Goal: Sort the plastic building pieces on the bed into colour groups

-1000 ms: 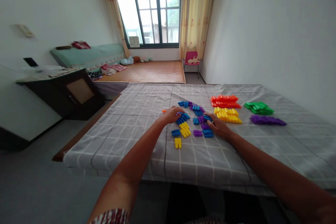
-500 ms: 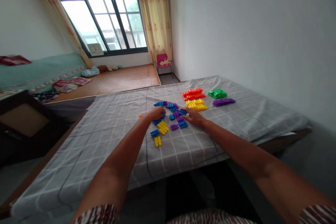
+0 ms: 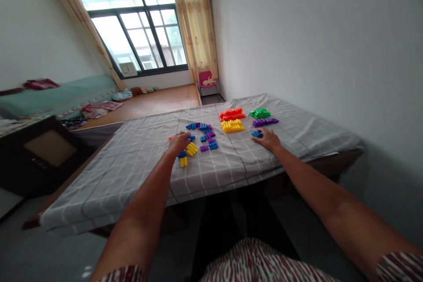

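My right hand point(image 3: 268, 139) is away to the right, its thumb and fingers closed on a blue plastic piece point(image 3: 257, 133) just above or on the cloth. On the left, my left hand point(image 3: 179, 142) is bent over the loose pieces, fingers curled down. Blue pieces point(image 3: 192, 138) show at its fingertips, but what it grips is hidden. Around it lie yellow pieces point(image 3: 192, 149), a yellow pair point(image 3: 183, 162) and a partly covered blue piece point(image 3: 182, 154). Blue and purple pieces point(image 3: 206, 129) form a curved row beyond, with a purple one point(image 3: 204, 148) and a blue one point(image 3: 213, 145) nearer.
Sorted piles of red point(image 3: 231, 114), yellow point(image 3: 232, 126), green point(image 3: 259, 113) and purple pieces point(image 3: 265, 122) sit toward the back right. A grey checked cloth point(image 3: 132, 163) covers the table. A white wall point(image 3: 297, 44) rises to the right; a pink chair point(image 3: 205, 77) stands behind.
My right hand has moved right, away from the blue and purple row, with a blue piece in its fingers. My left hand stays by the loose pieces. The view has shifted.
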{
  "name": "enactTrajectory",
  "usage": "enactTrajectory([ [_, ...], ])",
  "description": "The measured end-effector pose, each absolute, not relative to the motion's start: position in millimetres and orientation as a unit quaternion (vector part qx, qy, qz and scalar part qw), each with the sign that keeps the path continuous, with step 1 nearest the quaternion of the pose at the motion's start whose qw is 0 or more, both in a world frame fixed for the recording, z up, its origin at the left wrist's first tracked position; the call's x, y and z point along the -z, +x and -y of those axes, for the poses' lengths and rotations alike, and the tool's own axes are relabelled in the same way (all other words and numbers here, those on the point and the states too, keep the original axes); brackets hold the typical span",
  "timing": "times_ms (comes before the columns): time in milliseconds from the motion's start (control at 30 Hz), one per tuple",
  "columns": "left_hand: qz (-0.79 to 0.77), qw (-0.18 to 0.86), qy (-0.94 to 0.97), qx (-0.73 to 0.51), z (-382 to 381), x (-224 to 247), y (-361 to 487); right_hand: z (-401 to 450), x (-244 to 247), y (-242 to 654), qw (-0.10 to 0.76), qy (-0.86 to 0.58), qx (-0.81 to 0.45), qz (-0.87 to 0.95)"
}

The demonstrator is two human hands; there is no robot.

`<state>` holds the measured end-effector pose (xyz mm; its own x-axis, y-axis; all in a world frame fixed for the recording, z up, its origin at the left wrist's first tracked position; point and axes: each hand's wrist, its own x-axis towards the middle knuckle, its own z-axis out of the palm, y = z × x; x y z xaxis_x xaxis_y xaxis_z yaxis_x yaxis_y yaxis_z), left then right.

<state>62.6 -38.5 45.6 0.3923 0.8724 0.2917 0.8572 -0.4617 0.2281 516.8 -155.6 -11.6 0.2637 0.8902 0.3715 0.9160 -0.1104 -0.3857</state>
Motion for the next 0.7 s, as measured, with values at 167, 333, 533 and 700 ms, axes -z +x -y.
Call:
enactTrajectory([
  [167,-0.551,0.055,0.807,-0.203,52,-40,51,158,9,521,0.332,-0.705,-0.041,0.625],
  [333,-0.560,0.097,0.794,-0.216,58,-33,39,160,11,525,0.336,-0.713,-0.069,0.611],
  [533,-0.608,0.064,0.744,-0.269,54,-26,40,157,18,531,0.325,-0.717,-0.059,0.614],
  [700,-0.532,0.033,0.813,-0.236,31,-30,60,153,26,540,0.327,-0.736,-0.062,0.590],
])
